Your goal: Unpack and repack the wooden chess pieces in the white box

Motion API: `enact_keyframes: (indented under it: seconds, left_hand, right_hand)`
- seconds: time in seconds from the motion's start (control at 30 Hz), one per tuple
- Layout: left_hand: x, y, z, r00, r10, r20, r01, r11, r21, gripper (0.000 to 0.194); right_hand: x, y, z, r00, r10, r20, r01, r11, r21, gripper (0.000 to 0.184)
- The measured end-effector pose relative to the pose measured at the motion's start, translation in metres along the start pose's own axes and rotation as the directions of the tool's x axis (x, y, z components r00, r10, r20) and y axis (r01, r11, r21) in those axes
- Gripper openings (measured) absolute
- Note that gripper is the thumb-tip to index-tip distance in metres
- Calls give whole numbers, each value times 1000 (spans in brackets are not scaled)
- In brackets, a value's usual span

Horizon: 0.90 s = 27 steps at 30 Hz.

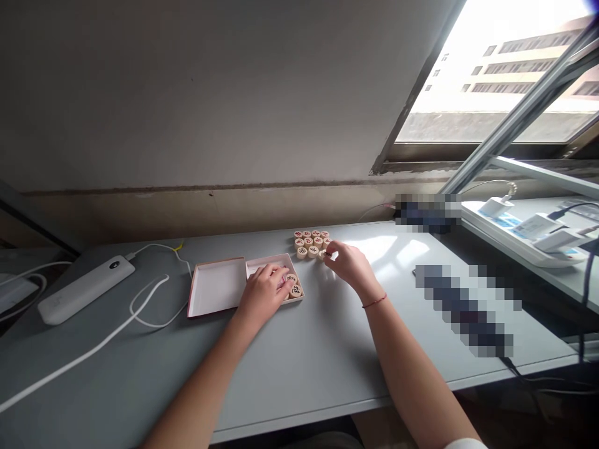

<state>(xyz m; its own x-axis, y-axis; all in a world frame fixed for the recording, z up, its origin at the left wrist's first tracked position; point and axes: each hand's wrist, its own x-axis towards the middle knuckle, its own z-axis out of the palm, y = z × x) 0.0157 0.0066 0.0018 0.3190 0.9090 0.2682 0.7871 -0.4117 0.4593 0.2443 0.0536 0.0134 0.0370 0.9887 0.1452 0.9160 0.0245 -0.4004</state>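
Round wooden Chinese chess pieces stand in neat rows near the back of the desk. Those in the back rows carry red characters, and two in front carry black ones. With bent fingertips, my right hand pinches another chess piece at the right end of the front row. My left hand lies over the shallow box, its fingers stretched and thumb apart. Beside the thumb, pieces with black characters lie inside the box. My fingers hide part of the contents.
Left of the box lies its flat white-lined lid. A white power bank and a looping white cable occupy the desk's left side. Blurred-out dark items lie at right, near a shelf with chargers. A wall borders the back.
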Motion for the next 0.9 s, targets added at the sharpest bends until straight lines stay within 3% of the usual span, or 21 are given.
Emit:
enact_keyframes:
  seconds: [0.17,0.4,0.63,0.73,0.8,0.9]
  left_hand:
    - [1,-4,0,1000,-11,-9,11,1000,-7,24]
    - [1,-1,0,999,-10,37,9,999,35,25]
    - [1,-3,2,999,-12,43,8,997,81,29]
    - [3,-1,2,997,-17,75,8,992,127,33]
    - [5,1,2,995,-18,102,3,989,148,35]
    - [8,5,3,992,-43,118,25,988,149,32]
  right_hand:
    - [1,-3,12,998,7,57,-2,997,-75,24]
    - [6,-4,21,1000,14,26,-12,996,-89,23]
    - [-2,-13,8,999,-48,3,48,997,-68,31]
    - [-10,-27,1,981,-167,99,156,982,107,26]
    - [-15,-38,0,943,-259,209,209,950,233,26]
    - [-20,-49,1,895,-326,303,241,927,286,31]
